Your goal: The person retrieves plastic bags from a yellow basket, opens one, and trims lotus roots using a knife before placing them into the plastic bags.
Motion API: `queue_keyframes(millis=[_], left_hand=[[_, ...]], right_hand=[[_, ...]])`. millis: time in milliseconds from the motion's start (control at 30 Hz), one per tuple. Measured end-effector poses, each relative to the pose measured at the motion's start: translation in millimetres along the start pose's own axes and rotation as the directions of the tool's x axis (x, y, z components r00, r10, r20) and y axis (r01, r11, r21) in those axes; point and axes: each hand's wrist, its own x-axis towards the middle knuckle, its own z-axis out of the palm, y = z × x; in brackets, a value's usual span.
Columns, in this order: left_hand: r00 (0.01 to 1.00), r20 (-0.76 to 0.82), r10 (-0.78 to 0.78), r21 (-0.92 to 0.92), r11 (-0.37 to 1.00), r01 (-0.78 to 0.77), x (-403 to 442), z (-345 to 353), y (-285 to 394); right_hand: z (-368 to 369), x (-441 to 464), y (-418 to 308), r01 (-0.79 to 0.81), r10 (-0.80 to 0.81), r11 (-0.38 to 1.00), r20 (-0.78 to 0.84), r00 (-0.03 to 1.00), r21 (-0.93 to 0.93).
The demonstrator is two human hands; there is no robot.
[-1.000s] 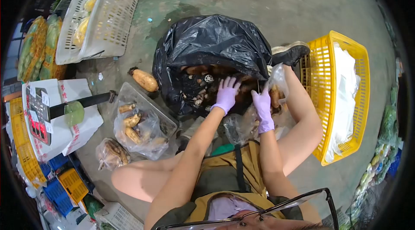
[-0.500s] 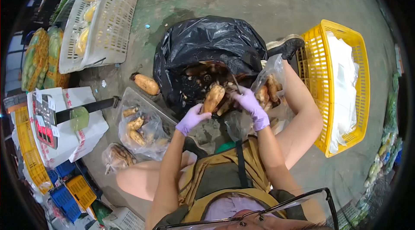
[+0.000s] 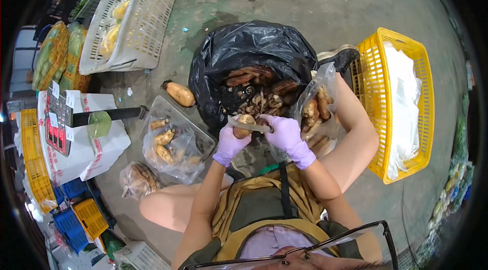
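Observation:
My left hand (image 3: pixel 232 143), in a purple glove, holds a short, stubby lotus root (image 3: pixel 242 133) upright at the near rim of the black bag. My right hand (image 3: pixel 285 135), gloved alike, is closed around the handle of a knife (image 3: pixel 261 128). The blade lies across the lotus root, near its top. Inside the open black plastic bag (image 3: pixel 254 41) are brown lotus roots (image 3: pixel 249 75) and many small cut-off pieces (image 3: pixel 269 101). Right of my hands stands a clear bag of lotus roots (image 3: pixel 320 102).
Left lie a single lotus root (image 3: pixel 179 94), a clear tray (image 3: pixel 162 106) with a bag of lotus roots (image 3: pixel 163 153), and another filled bag (image 3: pixel 140 179). A scale (image 3: pixel 59 120), white box (image 3: pixel 109 143) and white crate (image 3: pixel 147 26) stand beyond. Right is a yellow crate (image 3: pixel 373 117).
Both hands have come nearer to my body and closer together. The knife blade has swung leftward onto the lotus root, which now stands more end-on. The view has shifted slightly.

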Motion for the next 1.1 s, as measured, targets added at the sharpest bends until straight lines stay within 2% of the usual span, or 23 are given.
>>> queue_keyframes(millis=[33,67,167,267,367,400,433,467,500,533,633,667,700,767,867,1000,1100], left_hand=[[0.999,-0.005,0.048,0.007,0.999,-0.048,-2.3,0.9,-5.5],[1.000,-0.006,0.021,0.021,1.000,-0.021,-4.7,1.7,-10.8],[0.999,-0.030,0.012,0.076,0.997,-0.010,-8.5,0.1,7.3],[0.998,-0.056,0.041,0.181,0.983,-0.030,-12.7,0.3,6.7],[0.988,-0.106,0.113,0.210,0.974,-0.088,-15.1,0.5,12.5],[0.982,-0.126,0.139,0.211,0.971,-0.110,-16.3,-1.4,16.7],[0.971,-0.130,0.200,0.195,0.965,-0.173,-17.2,-1.8,25.0],[0.955,-0.128,0.267,0.183,0.953,-0.242,-16.4,-3.2,35.5],[0.934,-0.128,0.335,0.172,0.935,-0.311,-14.4,-6.5,40.7],[0.920,-0.102,0.377,0.232,0.909,-0.347,-8.6,-10.6,38.5],[0.943,-0.123,0.310,0.335,0.907,-0.255,2.3,-12.6,28.3],[0.956,-0.103,0.275,0.387,0.896,-0.217,2.9,-12.5,26.3],[0.961,-0.105,0.256,0.360,0.910,-0.203,1.7,-10.4,23.5],[0.972,-0.104,0.210,0.310,0.935,-0.169,-3.7,-6.5,18.4],[0.977,-0.107,0.182,0.305,0.942,-0.142,-9.9,-1.9,17.6],[0.975,-0.120,0.185,0.195,0.968,-0.160,-8.8,1.7,36.1],[0.979,-0.136,0.151,0.156,0.979,-0.130,-8.6,4.4,22.6]], right_hand=[[-1.6,-0.6,-5.3,0.023,-0.023,0.999,-0.011,1.000,-0.029],[-2.6,-0.5,-9.5,0.048,-0.048,0.996,-0.001,0.999,-0.074],[6.4,-2.2,-7.6,0.070,-0.070,0.996,-0.009,0.997,-0.057],[14.7,-3.6,-4.5,0.038,-0.036,0.996,0.018,0.999,-0.083],[25.1,4.4,16.4,-0.001,-0.001,0.999,-0.051,0.999,-0.039],[36.9,9.9,32.2,-0.118,0.113,0.992,-0.085,0.990,-0.051],[34.0,21.2,54.7,-0.302,0.330,0.936,0.156,0.931,-0.178],[45.3,18.8,90.8,-0.377,0.394,0.918,0.166,0.904,-0.127],[40.1,22.1,93.2,-0.446,0.452,0.892,0.179,0.874,-0.075],[41.4,27.9,90.2,-0.418,0.419,0.908,0.128,0.899,-0.034],[28.3,20.4,39.7,-0.347,0.348,0.936,-0.008,0.937,0.058],[21.9,16.5,22.9,-0.227,0.230,0.972,-0.058,0.971,0.061],[17.5,11.3,9.6,-0.109,0.114,0.992,-0.102,0.988,0.060],[13.6,5.4,-9.5,-0.001,0.001,1.000,-0.118,0.993,0.000],[20.5,4.0,-4.0,0.030,-0.029,1.000,-0.148,0.989,0.003],[14.2,-2.9,-10.1,0.107,-0.093,0.992,-0.195,0.976,0.062],[17.3,-1.3,-4.0,0.083,-0.080,0.996,-0.139,0.987,0.015]])
